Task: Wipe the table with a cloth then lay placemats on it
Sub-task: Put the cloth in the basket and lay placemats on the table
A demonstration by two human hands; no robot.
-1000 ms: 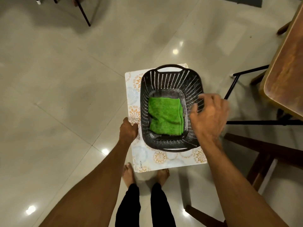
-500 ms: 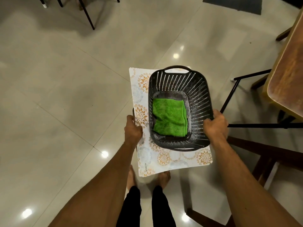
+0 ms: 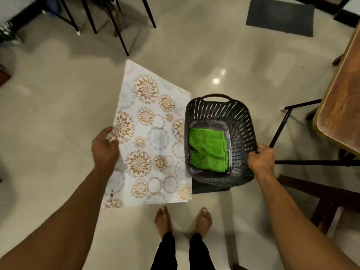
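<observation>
Placemat (image 3: 150,137) slid left from under basket (image 3: 241,121)

— What pattern does the placemat (image 3: 152,137) carry?
— A pale white ground with orange-gold flower medallions and grey rings.
— And the basket (image 3: 239,121)?
— Dark grey, nearly black, with rows of small slots. The cloth (image 3: 207,151) in it is bright green. The table (image 3: 342,106) is brown wood with a yellowish edge, and the floor (image 3: 58,114) is pale beige tile.

One marking is showing: the word "KUBER", running sideways in small dark letters on the placemat (image 3: 152,137), near the corner below the left hand (image 3: 105,149) gripping its edge.
</observation>
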